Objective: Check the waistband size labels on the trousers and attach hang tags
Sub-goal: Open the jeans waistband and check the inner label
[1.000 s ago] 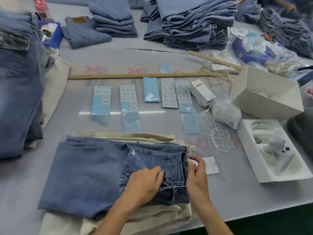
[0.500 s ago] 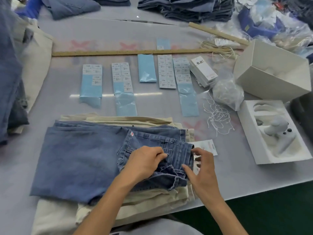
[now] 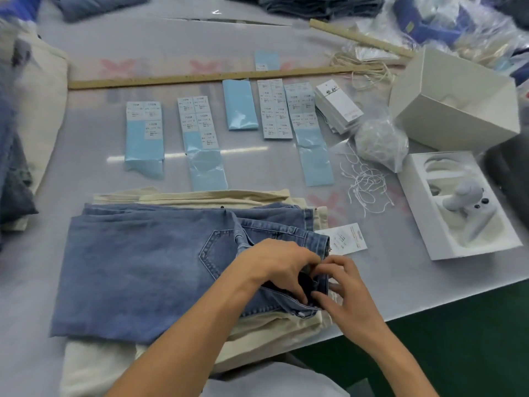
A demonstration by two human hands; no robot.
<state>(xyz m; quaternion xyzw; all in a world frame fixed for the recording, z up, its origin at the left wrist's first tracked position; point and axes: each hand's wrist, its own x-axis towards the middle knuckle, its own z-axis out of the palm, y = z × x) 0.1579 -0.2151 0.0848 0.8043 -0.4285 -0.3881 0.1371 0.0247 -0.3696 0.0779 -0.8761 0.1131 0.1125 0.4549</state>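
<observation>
**Desk:** What does each grip hold?

**Photographer:** Both hands work the waistband end of the blue jeans (image 3: 148, 270). The left hand (image 3: 276, 263) curls its fingers into the opened waistband, pinching denim; the right hand (image 3: 347, 290) pinches the same edge from the outer side, fingertips nearly meeting the left's. A size label is not visible between them.

**Desk:** Where do the jeans lie?

**Photographer:** Folded flat atop cream trousers (image 3: 257, 336) at the near edge of the worktop (image 3: 372, 285), long axis running left to right, waistband at the right end under the hands.

**Desk:** And the hang tag?

**Photographer:** A white hang tag (image 3: 346, 239) lies just beyond the waistband, up and to the right of the grips. The right hand is nearer. Loose white strings (image 3: 365, 186) lie farther back on that same side, with label sheets (image 3: 144, 121) in a row behind. Reaching for the tag looks like a right-hand job, while the left pins the waistband
</observation>
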